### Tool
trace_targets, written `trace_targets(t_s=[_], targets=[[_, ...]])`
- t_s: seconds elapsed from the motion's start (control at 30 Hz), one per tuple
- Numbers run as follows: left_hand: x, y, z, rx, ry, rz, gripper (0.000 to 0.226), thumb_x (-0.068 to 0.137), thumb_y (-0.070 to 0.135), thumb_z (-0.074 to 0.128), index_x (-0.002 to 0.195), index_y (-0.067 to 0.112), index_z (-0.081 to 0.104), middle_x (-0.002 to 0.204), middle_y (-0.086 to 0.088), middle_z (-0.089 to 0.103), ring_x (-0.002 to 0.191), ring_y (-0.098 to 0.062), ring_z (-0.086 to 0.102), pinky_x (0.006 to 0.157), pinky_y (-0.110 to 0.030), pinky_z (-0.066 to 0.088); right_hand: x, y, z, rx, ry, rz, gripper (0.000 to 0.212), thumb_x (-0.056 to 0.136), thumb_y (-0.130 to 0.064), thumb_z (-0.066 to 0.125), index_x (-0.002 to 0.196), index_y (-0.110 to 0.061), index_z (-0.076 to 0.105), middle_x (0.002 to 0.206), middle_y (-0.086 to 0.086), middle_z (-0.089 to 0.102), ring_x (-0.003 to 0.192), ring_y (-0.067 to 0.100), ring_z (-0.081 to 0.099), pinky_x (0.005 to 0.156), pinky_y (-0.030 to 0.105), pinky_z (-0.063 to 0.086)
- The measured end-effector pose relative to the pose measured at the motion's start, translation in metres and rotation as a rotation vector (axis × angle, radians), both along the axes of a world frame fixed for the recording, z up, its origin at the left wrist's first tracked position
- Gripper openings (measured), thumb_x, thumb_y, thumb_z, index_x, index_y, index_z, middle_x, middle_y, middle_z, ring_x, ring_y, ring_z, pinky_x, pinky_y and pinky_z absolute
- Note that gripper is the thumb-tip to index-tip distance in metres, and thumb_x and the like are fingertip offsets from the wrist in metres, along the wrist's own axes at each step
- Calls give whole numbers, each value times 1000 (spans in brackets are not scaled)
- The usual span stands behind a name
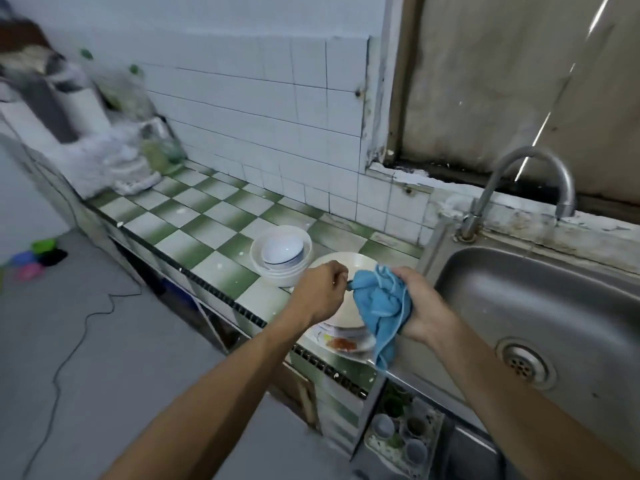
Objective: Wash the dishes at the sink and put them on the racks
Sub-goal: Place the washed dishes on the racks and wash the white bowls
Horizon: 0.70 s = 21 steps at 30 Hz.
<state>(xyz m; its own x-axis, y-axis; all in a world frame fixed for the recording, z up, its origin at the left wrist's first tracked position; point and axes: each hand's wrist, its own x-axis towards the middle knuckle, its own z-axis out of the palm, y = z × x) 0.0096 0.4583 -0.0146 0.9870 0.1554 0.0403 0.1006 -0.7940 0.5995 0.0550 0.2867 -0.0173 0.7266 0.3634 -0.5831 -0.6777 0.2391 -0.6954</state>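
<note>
We're holding both hands over the green-and-white checked surface [194, 220], just left of the steel sink [540, 299]. Our left hand [320, 294] is curled tight, grip pinching a thin dark utensil handle [348, 285]; only a short bit shows betw. thumb and cloth, so we can't tell what kind of utensil it is. From that grip the handle points to 3 o'clock and runs straight into the blue cloth [381, 306]. Our right hand [420, 306] has its grip closed around the bunched cloth, fingers wrapped over the top, and the loose end of the cloth hangs down toward 6 o'clock past the surface edge. The utensil's far end is buried in the cloth, so it's hidden.

Directly under both hands sits a white plate [346, 268], on the surface w/ another plate [341, 342] below it at 6 o'clock that carries red-orange food residue. At 10 o'clock from the left grip, close by but not touching it, is a stack of white bowls [280, 254], the top one w/ a blue rim line.

The curved faucet [530, 188] stands at 1 o'clock from the right hand, well apart, no water visible. The sink basin looks bare, drain [524, 362] at 4 o'clock.
</note>
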Motion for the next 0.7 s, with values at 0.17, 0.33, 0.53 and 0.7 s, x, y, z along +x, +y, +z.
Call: trace_targets(t_s=[0.17,0.33,0.53,0.7], targets=[[32,53,-18,72,35,61,32,104,21,42,122,5,62,120,-16,68,110,-38,62,89,-41,51,42,46,-13,-15,35,55,44,92,-37,60,115,0,70,93,19,73,74,31,70,70,37,55],[71,108,-39,196,117,104,37,104,27,42,132,6,53,120,-19,61,111,-41,56,82,-41,43,76,96,-19,-41,80,51,51,93,-36,60,132,-4,64,121,23,69,91,34,69,78,40,57],[101,139,-63,440,307,17,44,104,44,42,119,6,58,118,-17,65,106,-38,60,82,-40,45,101,124,-33,-41,111,33,48,94,-35,59,129,-2,65,103,21,72,80,32,69,75,39,56],[126,160,-68,405,234,-217,32,106,32,43,113,7,61,110,-12,68,99,-33,62,81,-32,42,113,141,-40,-42,131,-69,43,95,-33,61,125,-3,66,105,22,71,84,33,69,88,45,54]])
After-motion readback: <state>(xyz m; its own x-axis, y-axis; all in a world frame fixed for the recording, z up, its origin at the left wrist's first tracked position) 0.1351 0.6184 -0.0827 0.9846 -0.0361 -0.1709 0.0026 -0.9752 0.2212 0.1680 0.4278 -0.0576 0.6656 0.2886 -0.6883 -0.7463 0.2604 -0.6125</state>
